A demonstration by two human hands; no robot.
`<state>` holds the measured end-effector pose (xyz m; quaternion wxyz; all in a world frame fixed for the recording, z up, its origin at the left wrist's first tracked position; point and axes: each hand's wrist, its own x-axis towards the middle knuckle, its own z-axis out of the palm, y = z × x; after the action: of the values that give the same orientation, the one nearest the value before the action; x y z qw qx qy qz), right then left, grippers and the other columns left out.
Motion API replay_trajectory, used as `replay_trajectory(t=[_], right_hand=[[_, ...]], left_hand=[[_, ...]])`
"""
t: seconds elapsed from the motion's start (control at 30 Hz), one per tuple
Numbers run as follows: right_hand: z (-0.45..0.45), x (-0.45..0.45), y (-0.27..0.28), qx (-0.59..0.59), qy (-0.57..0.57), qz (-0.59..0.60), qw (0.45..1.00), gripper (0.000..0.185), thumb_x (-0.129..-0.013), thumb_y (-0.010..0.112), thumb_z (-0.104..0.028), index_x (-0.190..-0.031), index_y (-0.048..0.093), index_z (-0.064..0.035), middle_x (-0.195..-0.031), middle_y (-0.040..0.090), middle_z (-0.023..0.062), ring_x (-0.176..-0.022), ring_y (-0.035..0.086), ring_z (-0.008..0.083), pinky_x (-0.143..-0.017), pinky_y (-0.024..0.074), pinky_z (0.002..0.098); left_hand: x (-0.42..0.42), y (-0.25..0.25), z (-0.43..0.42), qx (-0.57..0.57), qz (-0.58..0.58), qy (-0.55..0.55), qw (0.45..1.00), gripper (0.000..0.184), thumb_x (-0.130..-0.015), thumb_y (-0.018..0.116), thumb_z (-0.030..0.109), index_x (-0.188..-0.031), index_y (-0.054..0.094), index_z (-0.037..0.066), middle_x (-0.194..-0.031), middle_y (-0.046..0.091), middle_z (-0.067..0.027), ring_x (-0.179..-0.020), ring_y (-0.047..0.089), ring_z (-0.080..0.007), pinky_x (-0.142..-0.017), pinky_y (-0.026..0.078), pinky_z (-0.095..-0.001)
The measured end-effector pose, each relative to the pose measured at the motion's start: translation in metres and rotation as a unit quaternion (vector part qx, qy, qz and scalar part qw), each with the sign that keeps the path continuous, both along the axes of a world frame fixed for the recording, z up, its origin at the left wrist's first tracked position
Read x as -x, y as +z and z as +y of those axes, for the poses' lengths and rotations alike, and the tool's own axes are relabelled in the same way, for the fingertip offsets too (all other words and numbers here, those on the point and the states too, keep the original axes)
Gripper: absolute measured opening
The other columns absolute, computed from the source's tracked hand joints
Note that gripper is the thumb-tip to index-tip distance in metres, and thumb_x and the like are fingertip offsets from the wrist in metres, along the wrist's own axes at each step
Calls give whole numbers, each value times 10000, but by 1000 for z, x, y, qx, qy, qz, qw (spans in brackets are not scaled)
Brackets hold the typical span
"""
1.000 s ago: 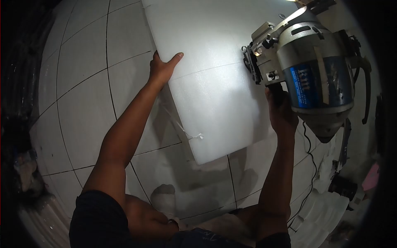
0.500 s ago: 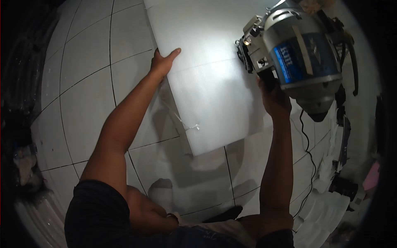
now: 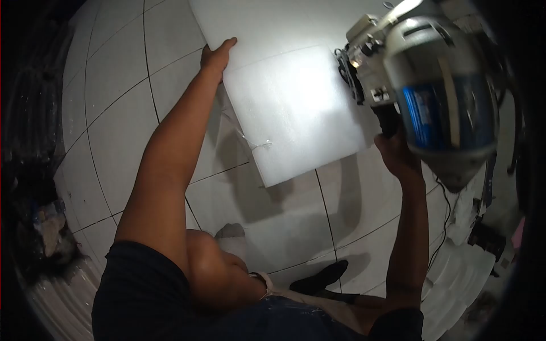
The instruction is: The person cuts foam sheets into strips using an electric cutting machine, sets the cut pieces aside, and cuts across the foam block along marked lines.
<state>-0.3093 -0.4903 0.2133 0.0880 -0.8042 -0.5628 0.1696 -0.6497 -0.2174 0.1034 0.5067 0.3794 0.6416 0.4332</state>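
My right hand [image 3: 399, 153] is wrapped round the black handle of a cloth cutting machine [image 3: 446, 94], which has a big silver-and-blue motor housing and a lit lamp on its side. The machine stands at the right side of a white, slightly see-through sheet [image 3: 307, 128], lighting its surface. Its blade and base are hidden behind the housing and my hand. At the sheet's left edge, my left hand [image 3: 216, 61] grips the border, thumb on top and fingers over the side. A thin loose strip [image 3: 263, 145] hangs near the sheet's close left corner.
Grey-white floor tiles [image 3: 122, 131] with dark joints lie under the sheet. A black cable [image 3: 443, 227] trails down on the right. White folded or rolled material [image 3: 460, 284] lies at lower right, with clear plastic-wrapped items [image 3: 42, 136] along the left. My foot [image 3: 321, 277] is close below the sheet.
The cutting machine and my right hand have come nearer to me and rightward relative to the sheet. My left hand keeps its place on the edge; the view has shifted a little.
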Motion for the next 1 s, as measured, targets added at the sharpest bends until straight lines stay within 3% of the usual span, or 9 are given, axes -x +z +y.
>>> replay_trajectory(t=[0.1, 0.37, 0.47, 0.57, 0.67, 0.73, 0.83, 0.93, 1.0], right_hand=[[-52, -23, -17, -64, 47, 12, 997, 564, -734, 604, -108, -1263, 444, 5, -989, 550, 139, -948, 545, 264, -884, 444, 381], [-160, -20, -1, -16, -108, -47, 993, 413, -737, 616, -135, -1117, 575, 23, -998, 617, 226, -916, 595, 352, -849, 464, 419], [-195, -37, -12, -14, -107, -91, 990, 358, -765, 614, -159, -1062, 595, 40, -1012, 630, 246, -940, 608, 376, -839, 470, 431], [-216, -57, -18, 16, -108, -137, 985, 320, -792, 626, -172, -1024, 601, 47, -973, 644, 238, -931, 629, 381, -818, 484, 432], [-197, -56, 1, 50, -113, -121, 985, 428, -808, 671, -278, -1079, 591, 43, -1045, 634, 268, -992, 617, 408, -838, 483, 461], [-210, -66, -5, 47, -101, -129, 985, 394, -810, 679, -289, -1016, 616, 40, -969, 649, 255, -935, 635, 401, -802, 492, 455], [-200, -47, 10, 37, -87, -138, 986, 323, -828, 684, -288, -873, 655, 30, -796, 664, 223, -762, 663, 337, -723, 504, 414], [-196, -56, 16, 136, -127, -102, 977, 391, -859, 687, -235, -1122, 596, 41, -1005, 676, 157, -950, 639, 256, -874, 486, 378], [-198, -54, 17, 80, -114, -104, 985, 311, -863, 695, -249, -961, 627, 38, -861, 666, 116, -824, 629, 212, -765, 496, 363]], left_hand=[[-7, 3, -2, 33, -14, 17, 999, 924, -688, 809, 391, -1380, 378, -45, -1250, 557, -212, -1053, 612, -331, -849, 547, -449], [-2, 25, -12, 7, -64, -39, 997, 799, -794, 733, 423, -1355, 425, -54, -1264, 552, -233, -1120, 585, -350, -895, 527, -454], [-1, 19, 4, 84, -254, 117, 956, 995, -767, 595, 697, -1510, 248, 133, -1528, 243, -238, -1432, 173, -409, -1148, 132, -599], [21, -7, 24, 65, -78, -117, 988, 1056, -770, 595, 705, -1523, 165, 103, -1536, 240, -219, -1440, 162, -383, -1147, 162, -579], [64, 34, 19, 97, 101, -148, 979, 994, -778, 572, 719, -1511, 237, 137, -1542, 227, -223, -1442, 154, -392, -1158, 144, -560], [121, -2, 23, 49, 134, -189, 971, 913, -782, 681, 575, -1383, 407, -55, -1325, 508, -264, -1222, 510, -378, -1031, 408, -456], [218, -35, -25, -109, 407, -102, 901, 854, -847, 510, 666, -1374, 459, -4, -1353, 494, -260, -1281, 462, -370, -1072, 349, -438], [301, -75, -105, -91, 575, -61, 811, 741, -878, 553, 570, -1353, 485, 5, -1356, 475, -271, -1284, 435, -397, -1075, 335, -464], [324, -99, -167, -52, 621, -39, 781, 700, -908, 535, 515, -1387, 439, 13, -1405, 409, -282, -1312, 377, -428, -1088, 285, -521]])
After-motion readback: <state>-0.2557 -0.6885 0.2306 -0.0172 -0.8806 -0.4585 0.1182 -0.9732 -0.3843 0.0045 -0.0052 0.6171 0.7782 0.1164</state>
